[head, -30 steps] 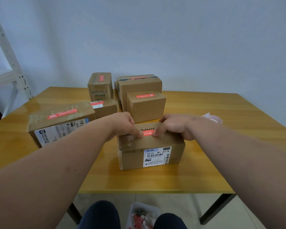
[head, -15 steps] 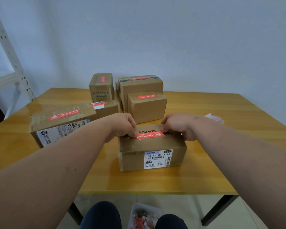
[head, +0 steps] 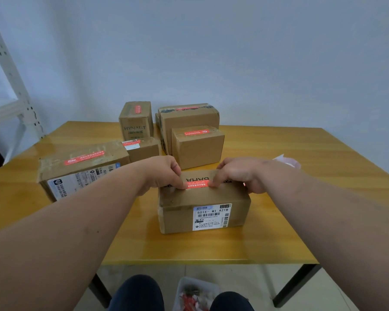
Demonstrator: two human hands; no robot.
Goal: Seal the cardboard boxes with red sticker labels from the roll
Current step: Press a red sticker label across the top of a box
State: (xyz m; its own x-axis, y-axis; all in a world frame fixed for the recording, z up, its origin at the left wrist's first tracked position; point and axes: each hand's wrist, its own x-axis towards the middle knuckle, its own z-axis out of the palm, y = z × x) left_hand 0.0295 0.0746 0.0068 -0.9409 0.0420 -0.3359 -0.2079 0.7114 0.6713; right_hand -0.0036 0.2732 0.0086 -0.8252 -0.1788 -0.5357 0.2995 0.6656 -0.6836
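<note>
Head view: the nearest cardboard box [head: 202,203] sits at the front of the desk [head: 279,221], and a red sticker label [head: 198,184] lies across its top seam. The left hand [head: 164,173] and right hand [head: 238,173] press down on the label's two ends; each grip looks curled with fingertips on the label, though whether they pinch it is hard to tell. This is probably the smoothing step. Next: rub the ends flat, then reach for the roll, possibly the pale thing [head: 285,160] behind the right wrist. Five labelled boxes [head: 198,147] stand beyond.

Red sticker label [head: 197,184] flat atop cardboard box [head: 202,209]
</note>
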